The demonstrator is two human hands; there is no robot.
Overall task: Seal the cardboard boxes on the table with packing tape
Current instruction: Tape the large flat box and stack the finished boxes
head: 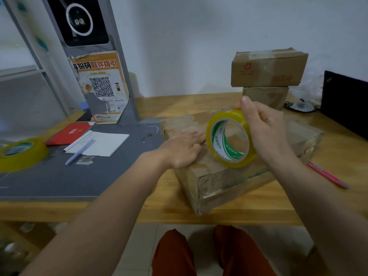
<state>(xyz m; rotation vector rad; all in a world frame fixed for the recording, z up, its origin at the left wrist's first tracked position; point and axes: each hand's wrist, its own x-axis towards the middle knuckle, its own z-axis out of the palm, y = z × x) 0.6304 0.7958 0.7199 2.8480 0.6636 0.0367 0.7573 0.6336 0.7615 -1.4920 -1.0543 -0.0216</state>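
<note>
A flat cardboard box [223, 180] lies at the middle of the wooden table [258, 206], its top and sides glossy with clear tape. My left hand [184, 149] presses flat on the box's top, fingers straight. My right hand [262, 124] grips a yellow tape roll [231, 139] with a green-and-white core, held upright on edge over the box top, thumb on the roll's far rim. Two smaller boxes stand stacked at the back right: an upper one [268, 68] with tape across it, and a lower one [266, 96].
A second yellow tape roll [22, 153] lies at the far left on a grey mat [59, 176]. On the mat are a white notepad [99, 143], a pale pen [79, 152] and a red booklet [69, 133]. A pink pen [328, 176] lies right of the box. A black screen [346, 100] stands at the right.
</note>
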